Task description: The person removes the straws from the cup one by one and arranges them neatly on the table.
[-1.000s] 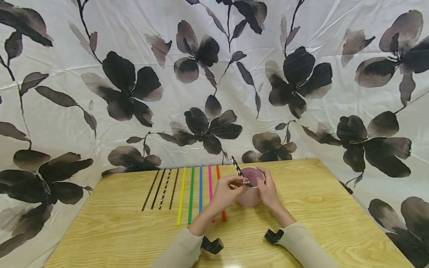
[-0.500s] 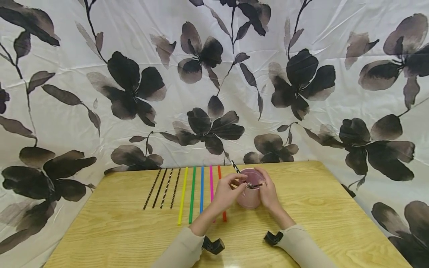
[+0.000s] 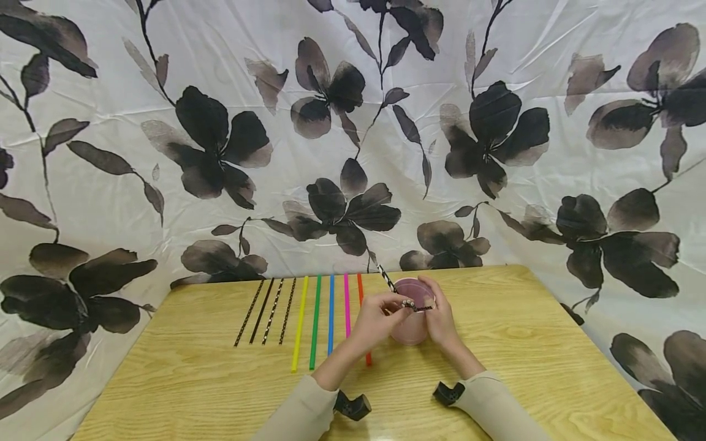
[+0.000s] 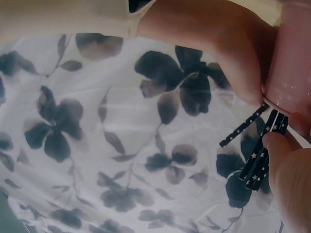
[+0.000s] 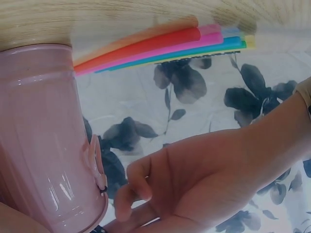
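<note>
Floral cloth (image 3: 499, 55): hangs behind the pink cup across my head feed, pale with dark blooms.
Wood table (image 3: 540, 349): spreads beneath the cup.
Coloured straws (image 3: 315, 321): five lie left of the cup, with four dark straws (image 3: 273, 311) farther left; I'd lift the left forearm over these rows, never drag it.
Pink cup (image 5: 43, 131): upright, my landmark.
Right hand (image 3: 441, 318): wrapped round the cup's right side; I judge a firm brace without squeezing is best.
Left hand (image 3: 379, 318): at the cup's near-left rim, thumb and fingers pinching the bundle; a light pinch should let the straws align.
Straw bundle (image 4: 254, 155): dark, patterned, at the cup's mouth; I'd hold it steep.
Striped straw (image 3: 387, 278): slants beyond the cup's far-left rim; I can't tell where its lower end sits.
Splayed straw (image 4: 243, 126): angles off beside the cup's rim; snagging is my worry, so I'd straighten it first.
</note>
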Action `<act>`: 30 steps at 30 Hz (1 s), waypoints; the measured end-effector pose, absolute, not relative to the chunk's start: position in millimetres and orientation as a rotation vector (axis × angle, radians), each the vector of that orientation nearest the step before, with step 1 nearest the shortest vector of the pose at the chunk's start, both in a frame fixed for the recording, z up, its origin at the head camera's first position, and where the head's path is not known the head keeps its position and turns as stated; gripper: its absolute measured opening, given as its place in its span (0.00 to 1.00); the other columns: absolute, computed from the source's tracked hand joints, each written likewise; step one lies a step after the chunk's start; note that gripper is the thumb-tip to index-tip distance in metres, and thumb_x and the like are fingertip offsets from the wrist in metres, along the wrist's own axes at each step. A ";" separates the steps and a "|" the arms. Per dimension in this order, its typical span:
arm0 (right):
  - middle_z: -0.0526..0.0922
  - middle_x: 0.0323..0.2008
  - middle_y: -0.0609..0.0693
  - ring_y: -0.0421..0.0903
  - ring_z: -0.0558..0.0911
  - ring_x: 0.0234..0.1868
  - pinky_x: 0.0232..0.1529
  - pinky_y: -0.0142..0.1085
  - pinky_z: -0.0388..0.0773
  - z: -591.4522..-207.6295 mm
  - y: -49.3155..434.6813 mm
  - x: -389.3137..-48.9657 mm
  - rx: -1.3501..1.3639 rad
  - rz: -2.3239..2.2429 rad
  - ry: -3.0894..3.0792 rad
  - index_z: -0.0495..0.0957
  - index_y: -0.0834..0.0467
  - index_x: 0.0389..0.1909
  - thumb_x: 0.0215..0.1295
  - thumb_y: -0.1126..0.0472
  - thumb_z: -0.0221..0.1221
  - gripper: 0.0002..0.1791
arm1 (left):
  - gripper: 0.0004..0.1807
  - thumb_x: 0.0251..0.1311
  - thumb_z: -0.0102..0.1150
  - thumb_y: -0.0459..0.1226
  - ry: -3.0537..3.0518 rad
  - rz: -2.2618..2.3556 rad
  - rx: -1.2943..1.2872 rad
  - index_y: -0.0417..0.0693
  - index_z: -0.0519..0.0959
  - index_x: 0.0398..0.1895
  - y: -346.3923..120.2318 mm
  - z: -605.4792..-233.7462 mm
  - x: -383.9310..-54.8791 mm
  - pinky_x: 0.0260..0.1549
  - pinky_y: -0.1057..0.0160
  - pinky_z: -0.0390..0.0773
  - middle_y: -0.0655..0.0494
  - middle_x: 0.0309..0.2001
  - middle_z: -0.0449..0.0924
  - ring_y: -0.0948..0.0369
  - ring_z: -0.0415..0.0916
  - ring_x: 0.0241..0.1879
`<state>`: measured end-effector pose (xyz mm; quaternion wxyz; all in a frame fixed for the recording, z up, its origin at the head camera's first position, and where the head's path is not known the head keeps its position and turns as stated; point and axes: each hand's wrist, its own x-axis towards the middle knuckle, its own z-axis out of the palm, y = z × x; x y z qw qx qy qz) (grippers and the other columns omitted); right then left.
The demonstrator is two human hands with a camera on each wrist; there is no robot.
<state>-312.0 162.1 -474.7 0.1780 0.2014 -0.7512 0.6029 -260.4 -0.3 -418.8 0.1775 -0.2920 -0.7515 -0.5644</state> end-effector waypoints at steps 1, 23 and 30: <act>0.70 0.53 0.58 0.54 0.69 0.52 0.50 0.50 0.65 -471.6 161.2 -309.2 0.573 1.709 -2.120 0.63 0.63 0.58 0.63 0.72 0.41 0.21 | 0.05 0.50 0.60 0.28 -2.107 -1.600 -0.829 0.38 0.80 0.32 -1.1 -418.8 -260.5 0.20 0.63 0.77 0.48 0.26 0.79 0.56 0.76 0.21; 0.68 0.53 0.64 0.58 0.67 0.55 0.54 0.49 0.60 -456.6 153.3 -294.8 0.559 1.737 -2.057 0.65 0.63 0.55 0.61 0.76 0.40 0.21 | 0.08 0.45 0.64 0.28 -1.884 -1.626 -0.764 0.35 0.80 0.32 -33.9 -378.5 -256.9 0.17 0.64 0.74 0.44 0.26 0.80 0.58 0.76 0.22; 0.69 0.52 0.64 0.57 0.67 0.54 0.54 0.48 0.61 -457.4 153.0 -293.3 0.548 1.739 -2.059 0.64 0.63 0.56 0.62 0.74 0.41 0.20 | 0.12 0.44 0.63 0.25 -1.754 -1.670 -0.753 0.35 0.72 0.32 -53.8 -356.3 -255.8 0.21 0.64 0.76 0.43 0.25 0.79 0.58 0.77 0.24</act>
